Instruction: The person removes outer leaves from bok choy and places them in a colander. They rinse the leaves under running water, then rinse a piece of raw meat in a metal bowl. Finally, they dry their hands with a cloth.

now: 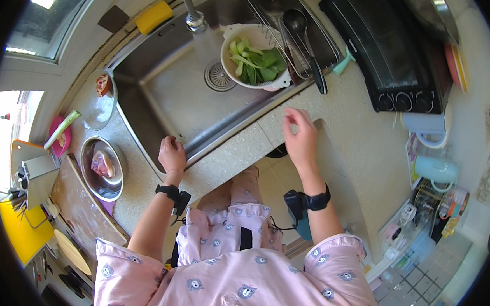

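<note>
My left hand (172, 156) is loosely curled over the front left corner of the stainless steel sink (177, 98), with nothing visible in it. My right hand (299, 131) hovers near the counter's front edge, thumb and fingers bent towards each other, and no object shows between them. A white colander (229, 63) holding leafy greens (261, 63) stands in the sink beside the drain strainer (220, 75). Above the sink, water seems to run from the faucet (196, 21). To the left, a steel bowl (120, 162) contains a piece of raw meat (102, 164).
A wire rack (273, 28) with a black ladle (295, 21) fills the sink's right end. A toaster oven (386, 48) stands to the right. On the left are a glass bowl (100, 114), a pink dish (63, 137) with a green stalk, a cutting board (81, 210) and a knife block (41, 182).
</note>
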### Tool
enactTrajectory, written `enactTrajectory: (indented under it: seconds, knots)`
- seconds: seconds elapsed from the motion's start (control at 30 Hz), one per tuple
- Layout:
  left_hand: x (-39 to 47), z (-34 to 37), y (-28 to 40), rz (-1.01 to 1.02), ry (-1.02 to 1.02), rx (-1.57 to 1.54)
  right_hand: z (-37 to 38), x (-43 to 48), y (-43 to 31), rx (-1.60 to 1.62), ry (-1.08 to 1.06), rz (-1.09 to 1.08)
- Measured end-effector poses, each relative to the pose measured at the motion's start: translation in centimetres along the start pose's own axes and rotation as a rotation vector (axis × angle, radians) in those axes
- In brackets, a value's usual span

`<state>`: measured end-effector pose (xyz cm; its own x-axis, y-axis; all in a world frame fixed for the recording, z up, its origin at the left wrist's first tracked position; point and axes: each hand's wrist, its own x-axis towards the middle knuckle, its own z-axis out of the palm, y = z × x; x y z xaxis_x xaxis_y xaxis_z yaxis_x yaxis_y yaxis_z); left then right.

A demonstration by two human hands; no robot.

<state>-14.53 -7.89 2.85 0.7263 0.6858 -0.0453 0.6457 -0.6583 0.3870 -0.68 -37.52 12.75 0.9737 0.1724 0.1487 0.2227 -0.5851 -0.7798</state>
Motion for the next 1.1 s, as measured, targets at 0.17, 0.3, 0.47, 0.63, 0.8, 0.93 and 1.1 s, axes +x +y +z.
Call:
enactTrajectory:
  seconds: [0.17, 0.3, 0.47, 0.63, 0.8, 0.93, 1.1]
  knots:
    - [0.0, -0.2, 0.2, -0.021, 0.008, -0.050, 8.2, 9.0, -2.3, -0.423, -0.794, -0.178]
    - [0.0, -0.4, 0.4, -0.021, 0.020, -0.092, 16.8, 14.6, 0.5, -0.769, -1.208, -0.069]
    - [0.2, -0.6, 0.4, -0.103, -0.092, -0.194, 21.6, 16.6, 5.1, -0.567, -1.279, 0.007]
    - [0.0, -0.4, 0.5, -0.085, -0.100, -0.147, 23.9, 14.4, 4.1, -0.607, -1.495, -0.331]
    - [0.7, -1.4, 0.4, -0.142, -0.140, -0.189, 23.2, 13.6, -2.2, -0.334, -1.479, -0.400]
    - [2.3, -5.8, 0.7, -0.222, -0.163, -0.344, 17.0, 17.9, -9.1, -0.510, -1.207, -0.131]
    - [2.5, -16.7, 2.6, -0.356, -0.210, -0.592, 8.2, 24.2, -16.4, 0.088, -0.403, -0.318]
